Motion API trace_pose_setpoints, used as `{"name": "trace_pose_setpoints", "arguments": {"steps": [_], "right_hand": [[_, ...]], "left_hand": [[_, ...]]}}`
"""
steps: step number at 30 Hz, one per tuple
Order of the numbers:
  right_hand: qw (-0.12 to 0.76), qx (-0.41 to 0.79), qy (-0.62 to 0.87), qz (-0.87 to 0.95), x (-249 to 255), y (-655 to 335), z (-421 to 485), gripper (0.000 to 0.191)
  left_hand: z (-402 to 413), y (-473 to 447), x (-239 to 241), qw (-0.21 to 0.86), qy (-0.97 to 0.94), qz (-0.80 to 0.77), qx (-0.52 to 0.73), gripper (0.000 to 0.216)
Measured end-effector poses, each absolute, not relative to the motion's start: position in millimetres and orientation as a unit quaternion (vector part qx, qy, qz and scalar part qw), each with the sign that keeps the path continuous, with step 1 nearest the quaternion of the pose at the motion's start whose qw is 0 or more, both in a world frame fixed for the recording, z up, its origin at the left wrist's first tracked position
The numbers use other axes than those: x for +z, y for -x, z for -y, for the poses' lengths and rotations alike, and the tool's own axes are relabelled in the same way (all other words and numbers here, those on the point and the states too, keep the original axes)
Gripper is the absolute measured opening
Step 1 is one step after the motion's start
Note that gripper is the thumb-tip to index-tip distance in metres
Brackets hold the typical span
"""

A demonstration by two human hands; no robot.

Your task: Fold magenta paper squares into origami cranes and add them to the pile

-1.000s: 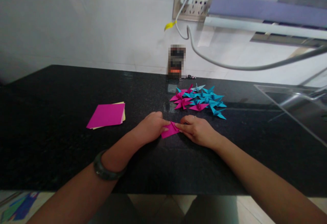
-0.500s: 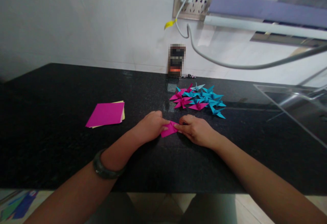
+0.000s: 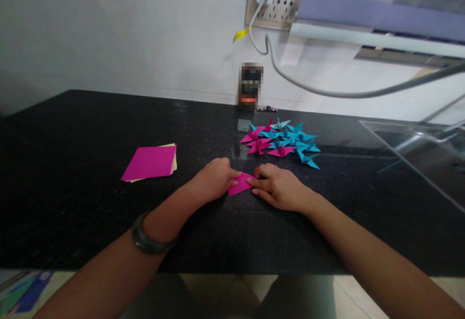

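A small folded piece of pink origami paper (image 3: 240,186) lies flat on the black countertop (image 3: 232,241) between my hands. My left hand (image 3: 215,179) presses its left side with thumb and fingertips, the fingers drawn together. From the right, my right hand (image 3: 278,186) bears on the other side with its index finger, the thumb just below. The hands cover parts of the paper's left and right edges. Beyond them sits a cluster of folded paper cranes, several blue cranes (image 3: 293,139) and several pink cranes (image 3: 259,145). A stack of square paper (image 3: 149,162), pink on top, rests to the left.
Against the white wall stands a phone-like item (image 3: 250,86), its front blurred, with a beaded strap (image 3: 268,109) beside it. A grey cable (image 3: 327,94) runs from the wall socket (image 3: 272,7) to the right. A sink (image 3: 417,149) borders the counter's right side.
My right thumb has slid slightly down off the paper's edge, while its index finger stays on the fold. My left hand and the paper have barely moved.
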State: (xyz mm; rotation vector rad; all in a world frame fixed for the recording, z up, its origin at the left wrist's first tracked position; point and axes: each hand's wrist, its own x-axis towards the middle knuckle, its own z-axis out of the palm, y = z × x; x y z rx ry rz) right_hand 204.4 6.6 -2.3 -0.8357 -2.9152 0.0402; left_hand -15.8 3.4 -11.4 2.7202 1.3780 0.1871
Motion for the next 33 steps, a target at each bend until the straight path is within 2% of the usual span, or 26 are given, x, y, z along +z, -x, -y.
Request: {"name": "trace_pose_setpoints", "arguments": {"steps": [19, 24, 29, 33], "right_hand": [[0.061, 0.025, 0.282, 0.957, -3, -204, -5, 0.033], [0.059, 0.026, 0.281, 0.958, -2, -203, -5, 0.032], [0.061, 0.026, 0.284, 0.957, -2, -204, -5, 0.031], [0.062, 0.026, 0.287, 0.956, -1, -204, -5, 0.03]], "left_hand": [[-1, 14, -7, 0.048, -0.876, -0.476, 0.064, 0.027], [6, 12, -3, -0.001, -0.878, -0.478, 0.021, 0.041], [15, 8, 2, -0.043, -0.883, -0.466, -0.018, 0.039], [20, 6, 5, -0.035, -0.883, -0.468, -0.032, 0.056]]}}
